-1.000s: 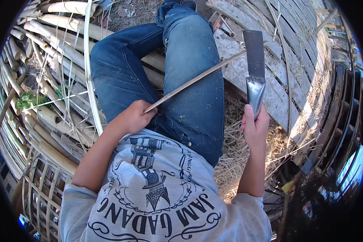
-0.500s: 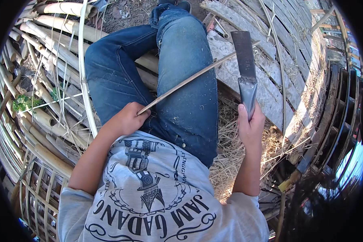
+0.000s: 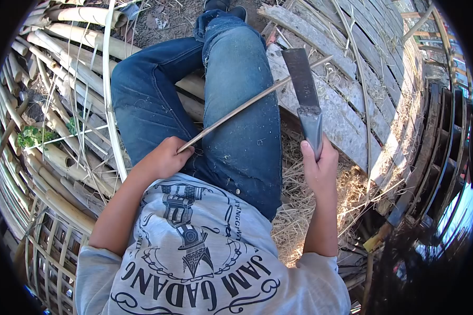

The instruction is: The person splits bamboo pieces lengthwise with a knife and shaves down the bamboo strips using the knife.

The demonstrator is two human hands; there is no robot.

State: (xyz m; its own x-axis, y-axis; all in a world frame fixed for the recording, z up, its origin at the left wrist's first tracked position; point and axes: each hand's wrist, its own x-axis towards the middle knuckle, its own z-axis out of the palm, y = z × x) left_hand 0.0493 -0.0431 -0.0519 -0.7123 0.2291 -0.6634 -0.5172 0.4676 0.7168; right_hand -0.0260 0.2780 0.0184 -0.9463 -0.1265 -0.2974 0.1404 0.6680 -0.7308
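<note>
Close to my lap, my left hand (image 3: pixel 168 156) is closed around the near end of a thin bamboo stick (image 3: pixel 235 111). The stick slants up to the right across my thigh, and its far end passes behind the blade. My right hand (image 3: pixel 320 165) grips a machete (image 3: pixel 302 79) by its grey handle. Its dark, broad blade points upward and crosses over the stick near the stick's far end. Whether blade and stick touch, I cannot tell.
Bamboo poles (image 3: pixel 86 34) lie in a pile on the left, with a woven bamboo lattice (image 3: pixel 52 254) below them. Weathered wooden boards (image 3: pixel 347 121) stretch out at the upper right. Straw-like shavings (image 3: pixel 299 210) cover the ground by my right forearm. A long pale strip (image 3: pixel 108 68) stands beside my knee.
The machete has moved left and slightly down, its blade tilting further left over the stick. My left hand and the stick have shifted only slightly.
</note>
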